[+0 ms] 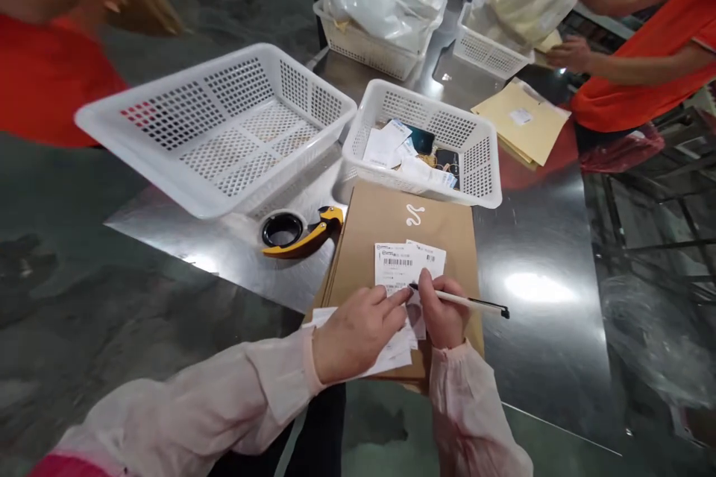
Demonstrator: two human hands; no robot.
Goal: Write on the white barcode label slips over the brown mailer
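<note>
The slim white pen (467,300) has a dark tip and end.

Right hand (443,311) has a slim white pen with black ends (467,300), tip right at the printed white paper slips (394,266).

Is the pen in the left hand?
No, the right hand holds the pen, while the left hand rests on the slips.
</note>
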